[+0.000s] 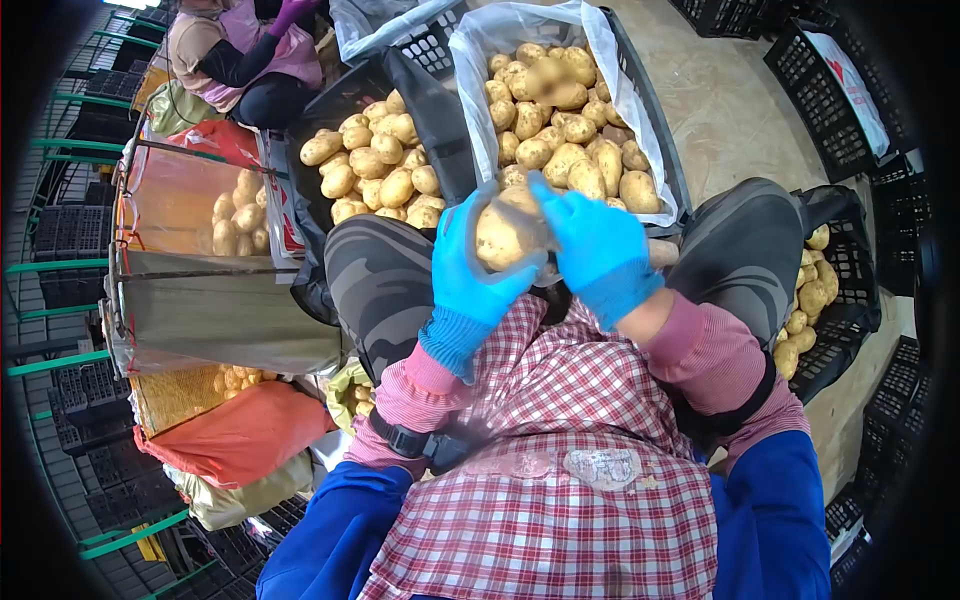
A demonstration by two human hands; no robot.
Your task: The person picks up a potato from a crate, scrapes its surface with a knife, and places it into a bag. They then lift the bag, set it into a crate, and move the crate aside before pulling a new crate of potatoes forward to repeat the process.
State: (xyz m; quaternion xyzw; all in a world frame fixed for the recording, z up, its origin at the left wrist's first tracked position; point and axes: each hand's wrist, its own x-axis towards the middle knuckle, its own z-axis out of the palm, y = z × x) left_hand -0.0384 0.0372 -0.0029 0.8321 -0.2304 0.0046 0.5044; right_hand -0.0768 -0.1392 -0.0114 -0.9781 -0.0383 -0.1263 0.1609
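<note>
My left hand [468, 265], in a blue glove, is wrapped round a potato [500, 236] above my lap. Just right of it, my right hand [592, 240], also gloved in blue, is blurred at the fingertips and near the potato's right side; whether it grips anything is unclear. In front of both hands stands a black crate [664, 130] lined with white plastic and full of potatoes [565, 125]. To its left, a dark-lined crate holds more potatoes [385, 165].
Beside my right leg is a black crate [855, 290] with potatoes. Mesh sacks and a framed bag stand [210, 262] are at the left, with a red sack [245, 430] below. A co-worker [240, 55] sits at the upper left. Black crates [820, 100] line the right.
</note>
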